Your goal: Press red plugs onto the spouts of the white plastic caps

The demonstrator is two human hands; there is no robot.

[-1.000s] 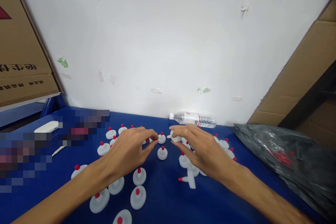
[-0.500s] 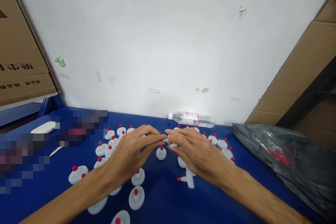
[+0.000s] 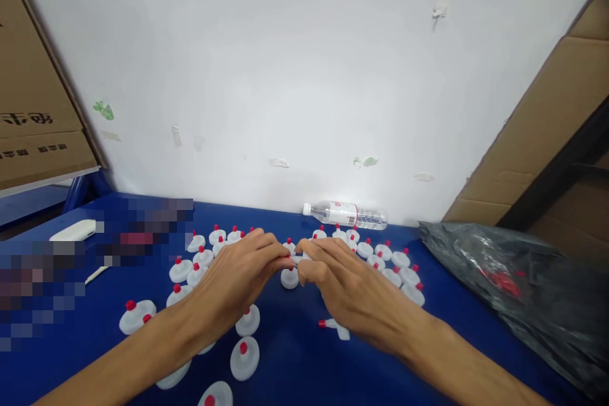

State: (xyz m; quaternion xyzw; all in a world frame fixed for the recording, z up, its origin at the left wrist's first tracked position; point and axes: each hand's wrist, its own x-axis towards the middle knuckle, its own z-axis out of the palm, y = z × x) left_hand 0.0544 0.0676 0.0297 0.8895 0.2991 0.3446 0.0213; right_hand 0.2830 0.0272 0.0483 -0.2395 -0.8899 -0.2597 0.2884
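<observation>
At the centre, just above the table, my left hand and my right hand meet fingertip to fingertip. Between them is a small white nozzle lid, mostly hidden by my fingers. My right hand grips its wider white part, and my left thumb and fingers pinch its narrow end at a small red cap. Directly below stands another white lid. One more red-capped nozzle lid lies on its side under my right hand.
Several upright red-capped lids stand on the blue table, to the left and right. A clear plastic bottle lies against the wall. At right is a dark plastic bag with red pieces. Cardboard rises at left.
My right fingers have curled in more tightly around the lid, and my left fingers have closed nearer its tip. The view has shifted slightly; the lids on the table stay put.
</observation>
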